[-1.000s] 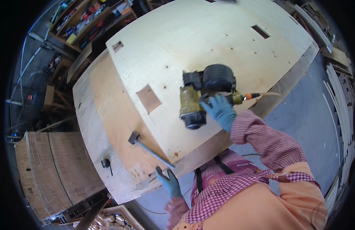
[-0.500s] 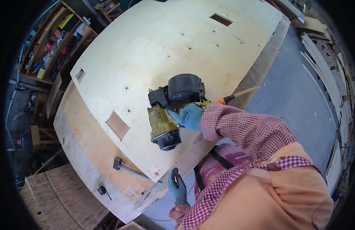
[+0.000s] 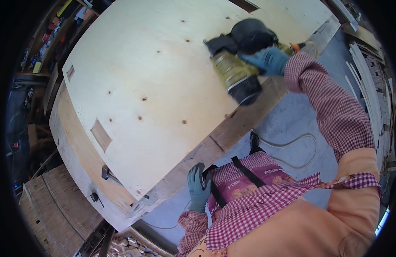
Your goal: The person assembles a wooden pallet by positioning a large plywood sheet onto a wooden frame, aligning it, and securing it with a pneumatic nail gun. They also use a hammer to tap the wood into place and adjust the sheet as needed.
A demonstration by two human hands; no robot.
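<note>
My gloved right hand point(image 3: 270, 61) is closed around a yellow-and-black coil nail gun point(image 3: 236, 73), held over the right part of a pale plywood sheet point(image 3: 155, 107). The gun is slightly blurred, and whether it touches the sheet I cannot tell. An orange fitting point(image 3: 297, 47) joins it to a hose. At the near edge of the worktable, my gloved left hand point(image 3: 199, 188) is empty with fingers stretched out. Rectangular cutouts, one a slot point(image 3: 101, 135), pierce the sheet. A hammer point(image 3: 105, 172) lies by its lower left edge.
A small black tool point(image 3: 94, 196) lies on the table's left margin. Shelves of boxes and tools point(image 3: 48, 38) stand far left, with a wooden stack point(image 3: 56, 205) below. An air hose point(image 3: 311, 143) loops on the floor to my right. Long timber strips point(image 3: 365, 81) lie far right.
My right hand has carried the nail gun farther away and to the right over the sheet. The view has shifted too. My left hand stays by the near edge, fingers straighter.
</note>
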